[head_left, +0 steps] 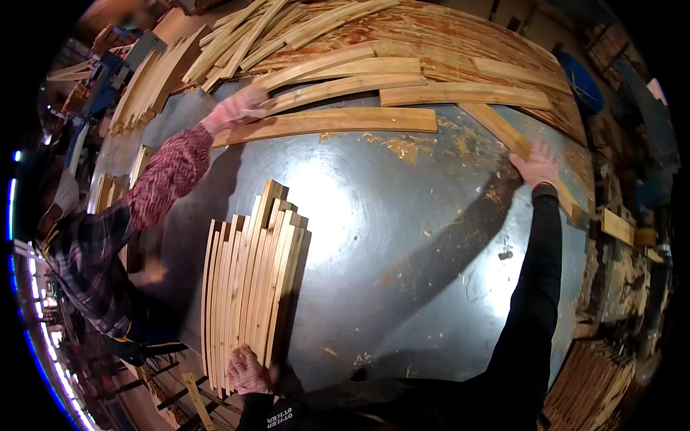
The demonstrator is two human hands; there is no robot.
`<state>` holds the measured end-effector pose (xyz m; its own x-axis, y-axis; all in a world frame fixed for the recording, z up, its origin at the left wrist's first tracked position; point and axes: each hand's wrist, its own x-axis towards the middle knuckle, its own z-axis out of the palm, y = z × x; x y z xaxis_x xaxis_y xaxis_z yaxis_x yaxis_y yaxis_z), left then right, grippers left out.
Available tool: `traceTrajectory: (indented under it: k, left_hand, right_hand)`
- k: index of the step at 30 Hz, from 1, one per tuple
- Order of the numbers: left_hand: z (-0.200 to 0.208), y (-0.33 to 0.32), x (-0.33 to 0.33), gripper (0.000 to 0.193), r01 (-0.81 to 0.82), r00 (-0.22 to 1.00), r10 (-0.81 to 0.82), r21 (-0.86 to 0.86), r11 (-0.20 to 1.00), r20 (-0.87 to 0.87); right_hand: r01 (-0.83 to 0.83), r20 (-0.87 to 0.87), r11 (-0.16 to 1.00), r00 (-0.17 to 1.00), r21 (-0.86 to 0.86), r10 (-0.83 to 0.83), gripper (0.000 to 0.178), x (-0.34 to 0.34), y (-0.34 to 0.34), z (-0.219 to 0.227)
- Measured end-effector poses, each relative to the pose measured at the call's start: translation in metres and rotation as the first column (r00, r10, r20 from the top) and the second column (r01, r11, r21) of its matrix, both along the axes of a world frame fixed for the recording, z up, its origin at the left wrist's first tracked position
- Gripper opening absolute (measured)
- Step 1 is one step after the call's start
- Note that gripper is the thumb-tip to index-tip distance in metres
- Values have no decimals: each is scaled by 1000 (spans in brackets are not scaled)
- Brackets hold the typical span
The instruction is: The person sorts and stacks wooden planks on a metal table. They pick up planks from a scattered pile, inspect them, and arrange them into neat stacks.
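Pale yellowish wood fills much of what we see, laid out over a shiny metal table [388, 287]. Our left hand [249, 370] is at the lower left, fingers bent against the near end of a bundle of narrow strips [241, 280]; we cannot tell whether it grips them or only rests there. The strips stand side by side on the table, their far ends uneven, with some reaching well past their neighbours.

Our right hand [539, 165] lies on a slanting board [496, 129] near the table's right side. Its thumb is set apart from the fingers across the wood, though we cannot tell how firmly it holds. The black sleeve [535, 266] behind it runs down to the lower edge.

Opposite the bundle, on our left, a co-worker in a knitted reddish sleeve [169, 176] stretches a hand [241, 109] to the left ends of several curved boards [345, 90]. One long board [345, 123] lies nearest us among these, with wood shavings [406, 149] just beside it. Beyond, a loose pile of strips [248, 39] crosses at odd angles beside a brown, streaky wooden sheet [445, 36], and a blue container [578, 82] stands past the sheet's right edge
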<state>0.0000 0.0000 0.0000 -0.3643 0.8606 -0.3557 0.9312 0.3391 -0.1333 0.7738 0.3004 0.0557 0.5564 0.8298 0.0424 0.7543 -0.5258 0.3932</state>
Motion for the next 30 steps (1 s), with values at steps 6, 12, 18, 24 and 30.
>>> traceTrajectory:
  k: [6,12,18,24,30]
  left_hand:
    - [59,121,69,85,421,898,-429,469,777,-95]
    - [59,395,263,68,585,259,-961,775,239,101]
    - [10,564,431,91,826,320,-920,542,153,-228]
    - [-1,571,462,84,847,510,-856,222,483,-83]
    - [64,537,377,74,838,545,-802,201,508,-245]
  right_hand:
    - [-57,-299,988,949,146,99,76,-8,7,-41]
    - [-111,-484,985,860,131,161,54,-122,-94,-39]
    - [41,-722,945,656,323,219,65,-181,-193,-7]
    - [15,-241,973,970,229,41,64,-41,-157,43]
    - [-229,-229,973,948,-6,222,90,5,-82,34]
